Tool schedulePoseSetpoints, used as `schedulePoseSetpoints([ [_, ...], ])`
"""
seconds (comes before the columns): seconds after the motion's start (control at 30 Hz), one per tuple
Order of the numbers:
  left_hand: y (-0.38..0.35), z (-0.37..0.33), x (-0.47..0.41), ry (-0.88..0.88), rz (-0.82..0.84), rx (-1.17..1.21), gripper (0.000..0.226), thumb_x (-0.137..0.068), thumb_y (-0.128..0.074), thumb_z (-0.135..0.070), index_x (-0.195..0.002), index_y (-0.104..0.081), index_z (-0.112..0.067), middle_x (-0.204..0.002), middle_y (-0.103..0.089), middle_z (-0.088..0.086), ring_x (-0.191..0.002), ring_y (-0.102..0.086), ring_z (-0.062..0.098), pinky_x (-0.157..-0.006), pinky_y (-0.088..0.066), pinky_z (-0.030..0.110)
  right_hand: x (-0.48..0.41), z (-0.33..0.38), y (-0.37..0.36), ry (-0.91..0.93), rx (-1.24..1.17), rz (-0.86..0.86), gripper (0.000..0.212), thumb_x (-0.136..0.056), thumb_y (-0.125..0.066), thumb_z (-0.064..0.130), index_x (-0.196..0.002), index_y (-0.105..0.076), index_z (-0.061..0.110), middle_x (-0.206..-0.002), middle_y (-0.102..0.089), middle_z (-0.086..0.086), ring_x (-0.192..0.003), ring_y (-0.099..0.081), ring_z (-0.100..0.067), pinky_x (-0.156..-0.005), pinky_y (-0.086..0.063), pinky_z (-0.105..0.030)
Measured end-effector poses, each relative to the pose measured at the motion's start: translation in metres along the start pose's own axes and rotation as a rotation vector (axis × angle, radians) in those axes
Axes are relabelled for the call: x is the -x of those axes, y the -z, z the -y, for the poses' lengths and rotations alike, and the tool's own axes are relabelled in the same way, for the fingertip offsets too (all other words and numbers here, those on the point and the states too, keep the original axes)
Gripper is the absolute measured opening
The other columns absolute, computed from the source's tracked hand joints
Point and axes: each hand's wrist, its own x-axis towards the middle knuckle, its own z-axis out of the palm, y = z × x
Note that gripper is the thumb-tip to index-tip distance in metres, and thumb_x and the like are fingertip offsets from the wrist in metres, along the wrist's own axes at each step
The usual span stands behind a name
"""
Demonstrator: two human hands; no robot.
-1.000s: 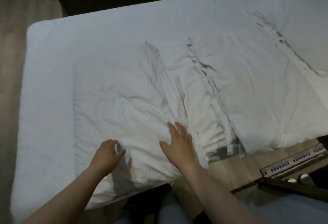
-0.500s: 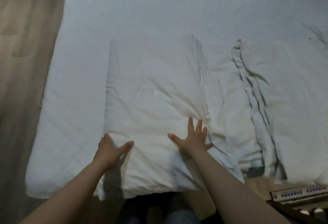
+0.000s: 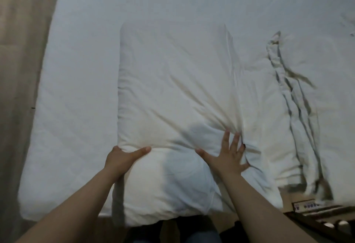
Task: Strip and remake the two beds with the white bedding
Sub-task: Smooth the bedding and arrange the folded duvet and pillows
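Observation:
A white pillow in its pillowcase (image 3: 172,92) lies across the near part of the bare white mattress (image 3: 80,89), its near end hanging over the mattress edge. My left hand (image 3: 123,156) grips the pillow's left near side, thumb on top and fingers tucked around the edge. My right hand (image 3: 228,152) lies flat on the pillow's right side with fingers spread, pressing into the bunched fabric. To the right lies a second white pillow (image 3: 326,98) with a loose, creased pillowcase flap (image 3: 292,108).
Light wooden floor (image 3: 21,50) runs along the mattress's left side. At the lower right, past the mattress edge, a dark slatted bed frame (image 3: 322,221) and a strip with a printed label (image 3: 307,205) show. Dark clothing of my legs is below the pillow.
The view has shifted left and closer to the pillow. My left hand now clasps the pillow's side instead of resting on it. My right hand has spread and pushed into the right edge.

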Motion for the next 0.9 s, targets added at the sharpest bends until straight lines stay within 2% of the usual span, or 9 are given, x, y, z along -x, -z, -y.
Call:
schedulePoseSetpoints([
  [0.13, 0.0, -0.008, 0.011, -0.021, -0.071, 0.006, 0.121, -0.026, -0.068, -0.08, -0.12, -0.056, -0.005, -0.121, -0.062, 0.013, -0.107, -0.059, 0.031, -0.077, -0.042, 0.03, 0.004, -0.006, -0.003, -0.07, -0.016, -0.01, 0.134, -0.039, -0.025, 0.104, -0.144, 0.027, 0.039, -0.153, 0.034, 0.011, -0.143, 0.025, -0.023, -0.108, 0.002, -0.07],
  [0.27, -0.004, -0.02, 0.028, -0.073, -0.085, 0.071, 0.08, -0.05, -0.08, -0.061, -0.104, -0.061, -0.005, -0.109, -0.065, 0.014, -0.096, -0.06, 0.03, -0.077, -0.043, 0.031, 0.007, -0.018, 0.001, -0.125, -0.105, 0.047, 0.137, -0.036, -0.027, 0.102, -0.145, 0.025, 0.037, -0.154, 0.032, 0.01, -0.144, 0.022, -0.026, -0.108, -0.001, -0.07],
  [0.33, -0.004, -0.028, 0.037, -0.094, -0.104, 0.125, 0.064, -0.061, -0.086, -0.048, -0.102, -0.061, -0.004, -0.104, -0.065, 0.013, -0.088, -0.059, 0.027, -0.077, -0.045, 0.032, 0.007, -0.022, 0.009, -0.125, -0.132, 0.08, 0.134, -0.043, -0.035, 0.099, -0.147, 0.022, 0.036, -0.154, 0.03, 0.01, -0.145, 0.021, -0.026, -0.108, -0.003, -0.07],
  [0.43, -0.004, -0.045, 0.062, -0.15, -0.137, 0.161, 0.053, -0.064, -0.085, -0.041, -0.096, -0.06, -0.007, -0.093, -0.063, 0.007, -0.084, -0.058, 0.026, -0.075, -0.046, 0.032, 0.006, -0.032, 0.02, -0.087, -0.14, 0.124, 0.127, -0.057, -0.042, 0.094, -0.149, 0.018, 0.031, -0.157, 0.027, 0.005, -0.146, 0.017, -0.028, -0.112, -0.004, -0.066],
  [0.5, -0.007, -0.061, 0.084, -0.202, -0.161, 0.174, 0.041, -0.066, -0.085, -0.037, -0.082, -0.056, -0.013, -0.083, -0.059, 0.002, -0.078, -0.057, 0.024, -0.074, -0.045, 0.031, 0.004, -0.041, 0.027, -0.052, -0.152, 0.14, 0.133, -0.051, -0.037, 0.098, -0.151, 0.014, 0.026, -0.159, 0.021, -0.001, -0.147, 0.012, -0.031, -0.115, -0.006, -0.061],
  [0.63, -0.018, -0.095, 0.131, -0.287, -0.227, 0.154, 0.033, -0.069, -0.083, -0.032, -0.069, -0.052, -0.018, -0.073, -0.057, -0.003, -0.074, -0.057, 0.024, -0.075, -0.049, 0.033, 0.022, -0.064, 0.05, 0.032, -0.319, 0.225, 0.122, -0.066, -0.045, 0.088, -0.153, 0.006, 0.019, -0.161, 0.007, -0.007, -0.148, -0.004, -0.029, -0.12, -0.008, -0.044],
  [0.73, -0.031, -0.12, 0.169, -0.341, -0.257, 0.113, 0.028, -0.072, -0.079, -0.031, -0.07, -0.055, -0.017, -0.073, -0.059, -0.001, -0.068, -0.058, 0.02, -0.066, -0.047, 0.031, 0.048, -0.086, 0.077, 0.113, -0.526, 0.271, 0.123, -0.062, -0.05, 0.087, -0.154, -0.007, 0.019, -0.161, -0.011, -0.003, -0.146, -0.017, -0.022, -0.119, -0.017, -0.04],
  [0.83, -0.047, -0.144, 0.206, -0.385, -0.249, 0.048, 0.027, -0.072, -0.074, -0.03, -0.068, -0.059, -0.007, -0.067, -0.063, 0.006, -0.06, -0.06, 0.023, -0.056, -0.048, 0.031, 0.07, -0.111, 0.105, 0.17, -0.652, 0.26, 0.096, -0.079, -0.054, 0.071, -0.152, -0.02, 0.02, -0.158, -0.023, -0.001, -0.143, -0.026, -0.02, -0.114, -0.024, -0.034],
  [0.9, -0.059, -0.159, 0.227, -0.421, -0.224, 0.01, 0.029, -0.069, -0.071, -0.03, -0.064, -0.06, -0.004, -0.059, -0.064, 0.009, -0.053, -0.062, 0.025, -0.05, -0.05, 0.031, 0.085, -0.127, 0.123, 0.203, -0.721, 0.229, 0.084, -0.082, -0.056, 0.064, -0.149, -0.026, 0.024, -0.155, -0.028, 0.0, -0.14, -0.032, -0.018, -0.105, -0.031, -0.03],
])
